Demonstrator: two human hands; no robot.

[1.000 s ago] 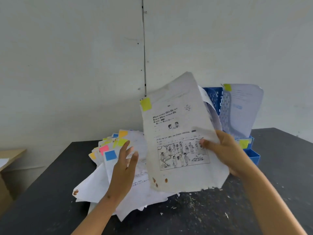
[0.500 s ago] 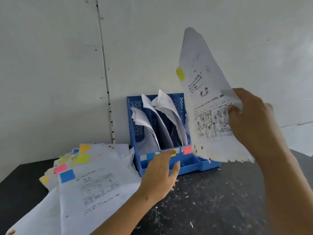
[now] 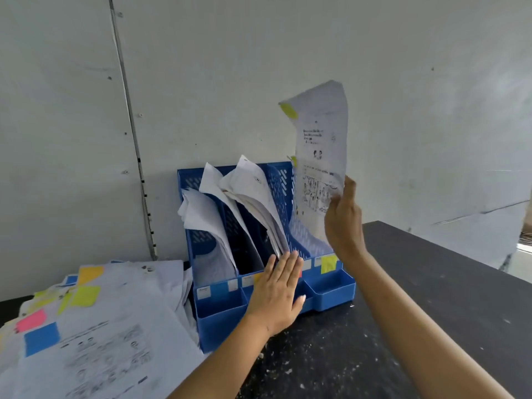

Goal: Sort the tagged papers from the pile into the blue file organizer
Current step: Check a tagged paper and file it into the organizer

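My right hand grips a printed sheet with a yellow tag at its top left corner, held upright above the rightmost slot of the blue file organizer. That slot carries a yellow label on its front. My left hand lies flat with straight fingers against the organizer's front, by the second and third slots. Papers stand curled in the three left slots. The pile of tagged papers lies at the lower left, with blue, pink, yellow and orange tags showing.
The organizer stands on a black table against a pale grey wall. White flecks litter the tabletop in front of the organizer. The table's right edge runs diagonally at the far right.
My right hand has carried the yellow-tagged sheet left and down toward the organizer's rightmost slot. My left hand has risen from below the organizer's front to lie flat against it.
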